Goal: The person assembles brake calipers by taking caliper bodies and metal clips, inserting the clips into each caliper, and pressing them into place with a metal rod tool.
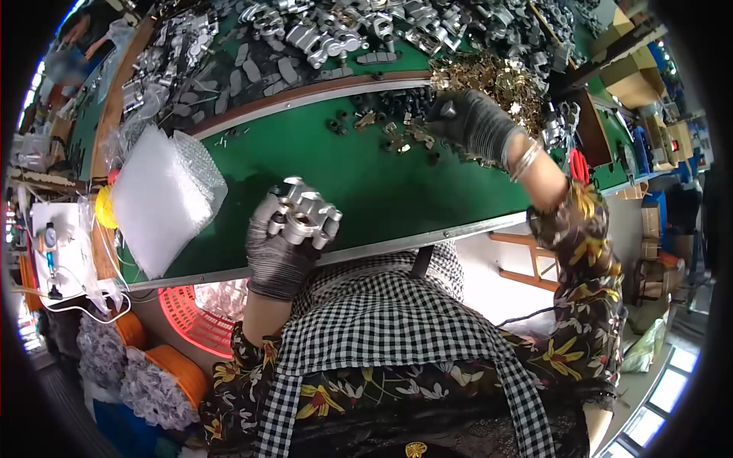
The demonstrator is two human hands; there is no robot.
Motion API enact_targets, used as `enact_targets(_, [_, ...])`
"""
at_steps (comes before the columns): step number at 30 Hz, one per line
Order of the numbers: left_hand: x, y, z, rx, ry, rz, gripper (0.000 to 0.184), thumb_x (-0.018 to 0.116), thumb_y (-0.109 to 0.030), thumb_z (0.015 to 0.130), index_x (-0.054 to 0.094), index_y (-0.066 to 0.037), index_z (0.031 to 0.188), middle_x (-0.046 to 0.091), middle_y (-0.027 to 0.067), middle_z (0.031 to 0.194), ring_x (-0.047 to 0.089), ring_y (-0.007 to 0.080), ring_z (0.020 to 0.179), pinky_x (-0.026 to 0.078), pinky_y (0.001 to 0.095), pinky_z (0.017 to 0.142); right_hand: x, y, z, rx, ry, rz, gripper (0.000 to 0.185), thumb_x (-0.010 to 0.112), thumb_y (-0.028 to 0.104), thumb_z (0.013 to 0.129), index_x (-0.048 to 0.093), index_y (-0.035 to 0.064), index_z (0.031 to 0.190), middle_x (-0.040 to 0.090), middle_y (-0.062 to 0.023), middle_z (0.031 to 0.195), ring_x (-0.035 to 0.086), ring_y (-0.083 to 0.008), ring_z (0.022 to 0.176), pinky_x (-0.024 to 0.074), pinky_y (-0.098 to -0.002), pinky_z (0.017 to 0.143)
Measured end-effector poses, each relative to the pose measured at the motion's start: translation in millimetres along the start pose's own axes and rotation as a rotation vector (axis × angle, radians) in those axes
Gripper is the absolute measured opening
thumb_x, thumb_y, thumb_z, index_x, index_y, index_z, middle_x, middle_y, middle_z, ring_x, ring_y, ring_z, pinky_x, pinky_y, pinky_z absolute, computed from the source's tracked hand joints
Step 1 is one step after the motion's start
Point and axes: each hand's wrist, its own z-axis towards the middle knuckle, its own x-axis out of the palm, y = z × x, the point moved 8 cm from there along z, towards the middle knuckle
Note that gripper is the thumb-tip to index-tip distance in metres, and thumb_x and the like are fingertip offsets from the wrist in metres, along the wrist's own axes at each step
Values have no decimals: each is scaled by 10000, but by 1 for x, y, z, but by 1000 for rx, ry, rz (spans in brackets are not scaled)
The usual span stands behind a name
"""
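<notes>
My left hand (281,248), in a dark grey glove, is closed around a silver brake caliper (307,214) with round bores. It holds the caliper above the near edge of the green table. My right hand (467,122), also gloved, is at the far side among small metal parts. Its fingers are curled and pressed together; whatever is in them is hidden. Beside it lie a heap of gold-coloured metal clips (500,80) and a few loose clips (397,137). Small black parts (337,124) are scattered to its left.
Many calipers (328,38) and flat grey pads (250,70) lie behind a raised ledge (305,95). Bubble wrap (164,198) rests at the table's left. Red-handled pliers or scissors (578,164) are at the right. A red basket (187,317) stands below. Another person (84,38) is at far left.
</notes>
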Motion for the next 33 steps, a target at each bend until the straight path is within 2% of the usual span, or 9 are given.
enact_targets(2, [7,3,-5,-30,-58,50,246,677,-264,820,585,-91,970,611,104,988,618,300,894,533,534,804,-3,1,15,-86,-8,-315,233,714,239,763,674,72,919,687,-130,835,665,-257,732,524,-371,693])
enact_targets(5, [12,7,-3,-65,4,7,236,671,-261,823,576,-124,991,602,89,986,610,275,911,527,543,818,22,0,33,-120,103,-381,273,714,253,736,659,62,924,675,-167,842,649,-343,763,520,-408,710])
enact_targets(13, [-13,11,-4,-64,-99,31,309,666,-280,810,555,-156,1071,589,75,1023,599,265,944,522,515,834,45,10,18,-195,20,-445,288,650,175,753,601,41,1004,652,-202,912,629,-374,877,509,-450,777])
enact_targets(19, [7,2,-1,-34,51,213,323,657,-288,821,542,-139,1084,587,89,1035,622,296,908,546,485,785,28,9,20,-198,-54,-243,248,723,112,717,590,38,913,639,-129,795,630,-289,728,503,-386,652])
enact_targets(22, [30,-2,-7,21,46,184,361,640,-318,835,554,-72,1084,588,141,1040,620,326,882,554,451,745,18,23,17,-184,46,226,187,719,109,745,618,39,886,638,-66,761,624,-211,710,503,-327,638])
enact_targets(23, [36,-5,-1,65,146,175,443,654,-316,818,536,-52,1154,551,193,1179,616,401,934,551,501,776,11,47,5,-293,122,267,249,743,200,788,645,29,940,663,-51,776,603,-163,633,514,-324,583])
enact_targets(27, [58,3,2,-32,412,83,699,667,-304,764,403,20,1325,476,250,1301,566,492,1045,520,567,845,30,99,-37,-10,711,703,155,696,148,833,650,37,931,591,-18,637,445,-54,404,341,-206,345])
enact_targets(30, [63,5,-2,-33,528,12,729,678,-310,745,395,38,1320,484,247,1285,555,507,1053,506,576,870,59,100,-47,169,943,935,148,676,111,839,652,26,957,551,-4,599,451,-60,419,339,-200,350])
enact_targets(33, [56,3,-1,-9,488,139,731,672,-304,729,397,65,1298,504,231,1253,537,448,1117,470,591,912,73,110,-46,83,987,947,178,625,122,872,649,40,1029,539,3,642,472,-70,453,351,-194,364])
